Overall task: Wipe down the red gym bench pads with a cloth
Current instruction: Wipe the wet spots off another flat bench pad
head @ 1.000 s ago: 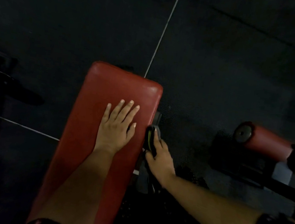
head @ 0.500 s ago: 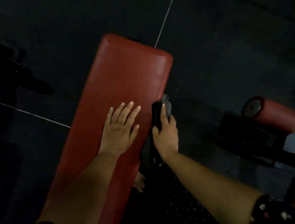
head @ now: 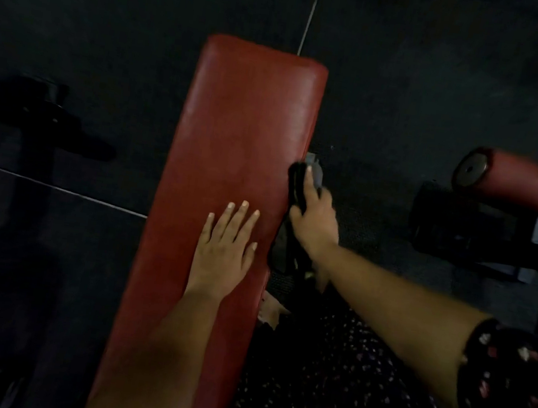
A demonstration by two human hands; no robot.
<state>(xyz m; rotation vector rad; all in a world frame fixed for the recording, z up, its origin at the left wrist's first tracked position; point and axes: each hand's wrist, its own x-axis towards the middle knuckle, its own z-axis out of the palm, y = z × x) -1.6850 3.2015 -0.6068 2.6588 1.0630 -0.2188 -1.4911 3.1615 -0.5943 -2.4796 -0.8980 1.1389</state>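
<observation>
Dark floor [head: 110, 43]; black cloth [head: 296, 187] touches smooth red pad [head: 249, 114].

Red bench pad [head: 237, 123] under left hand [head: 224, 253]: vinyl-like cover, smooth, faint dull sheen, pale scuffing toward far end.
Dark cloth [head: 297, 187] in right hand [head: 313, 224]: soft fabric, matt, crumpled.
Floor [head: 112, 26] beyond both hands: dark, matt, rubbery look.
Roller pad [head: 519, 183] right of right hand: same red cover, slight gloss; end cap [head: 471, 170] grey, dull, metal or plastic unclear.
Sleeve [head: 513, 376]: printed cloth, matt.
</observation>
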